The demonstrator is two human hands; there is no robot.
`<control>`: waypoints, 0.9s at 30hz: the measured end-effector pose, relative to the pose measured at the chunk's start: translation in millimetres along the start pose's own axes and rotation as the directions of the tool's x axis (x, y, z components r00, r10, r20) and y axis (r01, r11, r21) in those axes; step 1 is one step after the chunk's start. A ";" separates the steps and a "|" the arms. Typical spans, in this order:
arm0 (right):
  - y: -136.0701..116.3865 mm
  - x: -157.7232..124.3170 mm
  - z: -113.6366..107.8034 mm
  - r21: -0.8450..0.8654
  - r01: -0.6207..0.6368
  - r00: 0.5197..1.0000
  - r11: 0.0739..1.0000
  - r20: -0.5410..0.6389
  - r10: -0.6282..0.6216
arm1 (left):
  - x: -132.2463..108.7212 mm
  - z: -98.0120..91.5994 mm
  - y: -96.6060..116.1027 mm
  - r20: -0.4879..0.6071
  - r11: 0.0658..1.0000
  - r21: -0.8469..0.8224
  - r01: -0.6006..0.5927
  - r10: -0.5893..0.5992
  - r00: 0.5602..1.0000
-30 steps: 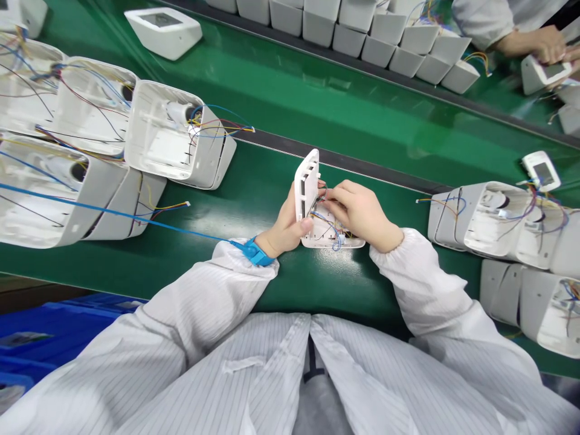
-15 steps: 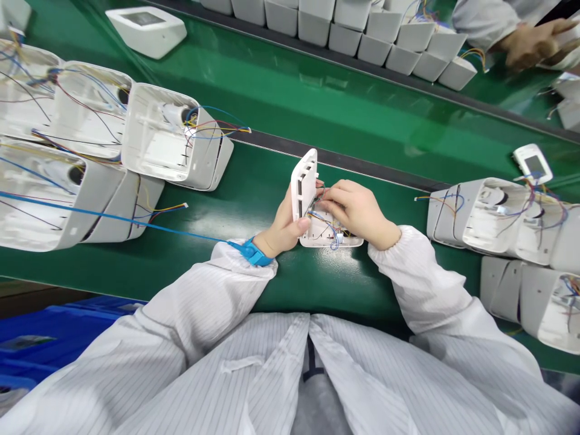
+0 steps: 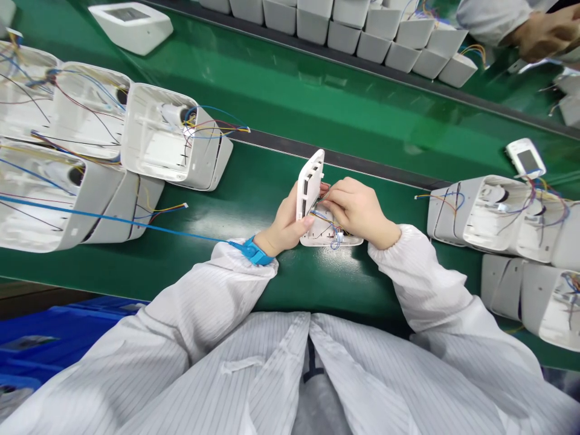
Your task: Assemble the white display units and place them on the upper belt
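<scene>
My left hand (image 3: 284, 225) grips a white plastic cover (image 3: 309, 184) and holds it upright on its edge, thumb on the near side. Beside it a second white housing half (image 3: 333, 235) lies flat on the green belt with thin coloured wires running out of it. My right hand (image 3: 357, 208) is closed over those wires (image 3: 333, 232) between the two halves, fingertips pinched together near the upright cover. What the fingertips pinch is hidden. A blue wrist strap (image 3: 254, 251) with a blue cord sits on my left wrist.
Open white housings with loose wires (image 3: 167, 136) are stacked at the left, and more (image 3: 493, 214) at the right. A row of white shells (image 3: 362, 24) lines the far belt. A finished unit (image 3: 131, 24) sits top left. Another person's hand (image 3: 541, 30) works top right. A blue crate (image 3: 40, 338) is bottom left.
The upright cover has tilted slightly to the right in my left hand. My right hand stays pinched at the wires. The other person's hand at top right has moved.
</scene>
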State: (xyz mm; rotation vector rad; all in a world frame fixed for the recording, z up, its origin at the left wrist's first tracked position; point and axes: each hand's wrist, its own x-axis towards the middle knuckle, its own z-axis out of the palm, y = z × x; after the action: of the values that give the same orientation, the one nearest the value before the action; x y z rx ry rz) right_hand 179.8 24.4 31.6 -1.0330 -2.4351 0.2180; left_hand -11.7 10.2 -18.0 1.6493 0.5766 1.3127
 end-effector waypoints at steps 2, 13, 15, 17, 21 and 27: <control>-0.7 0.4 -0.1 -0.014 -0.001 1.000 1.000 0.003 0.002 | 0.0 0.2 -0.3 0.009 1.000 0.000 0.001 -0.001 1.000; -3.0 3.4 2.9 -0.017 -0.034 0.999 0.999 0.028 0.035 | 0.5 5.7 3.1 -0.003 0.998 -0.029 0.061 -0.061 0.998; -2.7 4.1 1.6 0.016 -0.057 0.998 0.998 0.033 0.056 | 0.5 5.8 2.2 -0.031 0.996 -0.066 0.066 -0.068 0.997; -2.1 5.5 -5.5 0.051 -0.098 0.994 0.994 0.043 0.096 | 0.5 5.9 1.6 -0.061 0.993 -0.097 0.066 -0.072 0.995; -3.1 8.5 -35.7 0.190 -0.204 0.972 0.960 0.158 0.175 | 0.7 6.7 2.9 -0.057 0.981 -0.170 0.089 -0.100 0.993; -9.0 6.8 -58.8 0.395 -0.112 0.885 0.912 0.458 -0.089 | 0.6 6.6 5.2 -0.044 0.970 -0.204 0.130 -0.142 0.989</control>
State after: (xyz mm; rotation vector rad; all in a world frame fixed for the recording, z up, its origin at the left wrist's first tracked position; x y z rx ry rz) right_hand 198.8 20.6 88.3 -0.8711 -2.6191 1.0519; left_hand -6.3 5.8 -13.2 1.3868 0.5618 1.2776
